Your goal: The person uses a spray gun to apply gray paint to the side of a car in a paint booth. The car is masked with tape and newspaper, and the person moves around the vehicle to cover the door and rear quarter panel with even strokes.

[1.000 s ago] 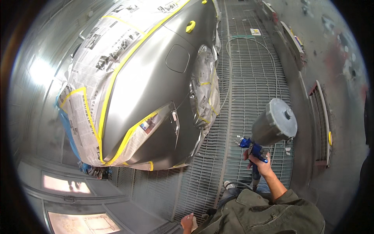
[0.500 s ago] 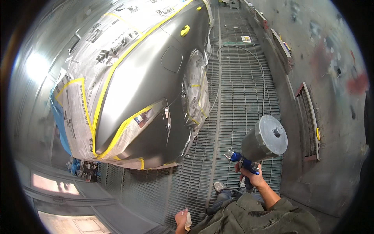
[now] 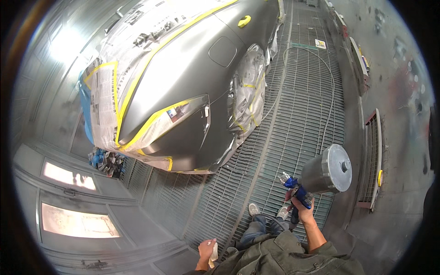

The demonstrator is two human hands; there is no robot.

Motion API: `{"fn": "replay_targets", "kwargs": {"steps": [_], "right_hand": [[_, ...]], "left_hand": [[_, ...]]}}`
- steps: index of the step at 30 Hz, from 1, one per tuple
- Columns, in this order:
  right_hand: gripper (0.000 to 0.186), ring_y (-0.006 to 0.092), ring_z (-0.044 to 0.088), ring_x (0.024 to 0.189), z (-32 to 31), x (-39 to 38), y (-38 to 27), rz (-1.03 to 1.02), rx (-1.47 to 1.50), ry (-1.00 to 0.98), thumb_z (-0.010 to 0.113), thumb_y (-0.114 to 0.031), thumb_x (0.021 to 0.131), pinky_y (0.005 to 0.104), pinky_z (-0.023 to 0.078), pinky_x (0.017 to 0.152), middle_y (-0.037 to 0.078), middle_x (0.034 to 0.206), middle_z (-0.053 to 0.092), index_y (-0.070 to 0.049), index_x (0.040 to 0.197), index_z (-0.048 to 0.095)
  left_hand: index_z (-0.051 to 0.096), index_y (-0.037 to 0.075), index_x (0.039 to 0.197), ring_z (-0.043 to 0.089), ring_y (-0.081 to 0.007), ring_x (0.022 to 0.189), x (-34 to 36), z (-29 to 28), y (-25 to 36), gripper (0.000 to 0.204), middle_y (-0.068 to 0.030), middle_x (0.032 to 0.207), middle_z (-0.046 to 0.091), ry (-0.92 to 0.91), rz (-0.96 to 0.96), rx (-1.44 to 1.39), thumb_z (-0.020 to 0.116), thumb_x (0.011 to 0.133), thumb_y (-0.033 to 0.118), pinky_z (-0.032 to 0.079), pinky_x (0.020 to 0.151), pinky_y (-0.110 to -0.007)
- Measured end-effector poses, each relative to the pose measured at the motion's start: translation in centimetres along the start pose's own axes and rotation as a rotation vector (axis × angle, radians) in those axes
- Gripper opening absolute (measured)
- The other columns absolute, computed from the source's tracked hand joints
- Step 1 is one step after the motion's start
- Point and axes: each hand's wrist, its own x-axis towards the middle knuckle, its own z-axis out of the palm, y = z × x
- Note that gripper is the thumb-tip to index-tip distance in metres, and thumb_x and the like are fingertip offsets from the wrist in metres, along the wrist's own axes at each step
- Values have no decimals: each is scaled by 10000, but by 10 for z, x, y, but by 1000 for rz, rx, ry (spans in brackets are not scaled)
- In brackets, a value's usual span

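My right hand [image 3: 305, 213] is closed round the grip of a blue spray gun [image 3: 299, 192]. A large grey lidded cup [image 3: 324, 170] sits tilted on the gun, and the nozzle points left toward the car. Low at the front, my left hand [image 3: 206, 248] is closed on a small pale cloth-like piece [image 3: 213, 255]; its exact kind is hard to make out. Ahead on the left stands a car with a grey rear side panel [image 3: 176, 78]. Newspaper masking [image 3: 103, 103] edged with yellow tape covers its glass, light and rear. Neither hand touches the car.
Plastic sheeting [image 3: 250, 87] wraps the wheel. A thin hose [image 3: 333, 91] curves over the floor grating [image 3: 293, 114]. Along the right wall are framed grilles [image 3: 370, 158]. Crumpled paper and blue scraps [image 3: 106, 161] lie behind the car. Doors with bright panes [image 3: 79, 221] stand at the left.
The view has shifted, so the car and floor appear farther right and higher. Both hands keep their hold; the spray gun sits slightly farther right in view, the left hand slightly higher and farther left.
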Motion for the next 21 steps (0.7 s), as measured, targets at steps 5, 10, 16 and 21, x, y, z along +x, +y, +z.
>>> {"fn": "replay_targets", "kwargs": {"steps": [5,10,16,21], "right_hand": [[172,199,652,849,-5,8,0,-30,-4,-21,637,-50,922,298,571,547,123,987,664,11,1081,619],[157,185,639,837,9,17,-4,32,-47,0,650,-99,907,292,549,542,106,961,647,-35,1044,605],[216,204,638,883,16,30,23,27,-22,-66,627,-17,902,311,560,544,121,1015,654,-11,1117,604],[247,215,635,888,40,42,32,61,-25,-35,619,-9,891,317,564,554,124,1010,642,-19,1135,579]], "left_hand": [[764,71,1026,686,-319,1028,-21,16,3,486,-178,1043,728,34,-44,17,735,817,509,509,916,-383],[755,52,1020,703,-293,956,-33,20,11,493,-166,970,738,24,-17,-11,733,830,507,520,846,-372],[753,39,1016,711,-252,920,-28,19,27,464,-158,957,742,-39,15,-119,771,812,455,527,831,-345],[757,44,997,717,-253,897,3,23,31,411,-141,920,745,-124,51,-52,771,830,419,529,799,-344]]}}
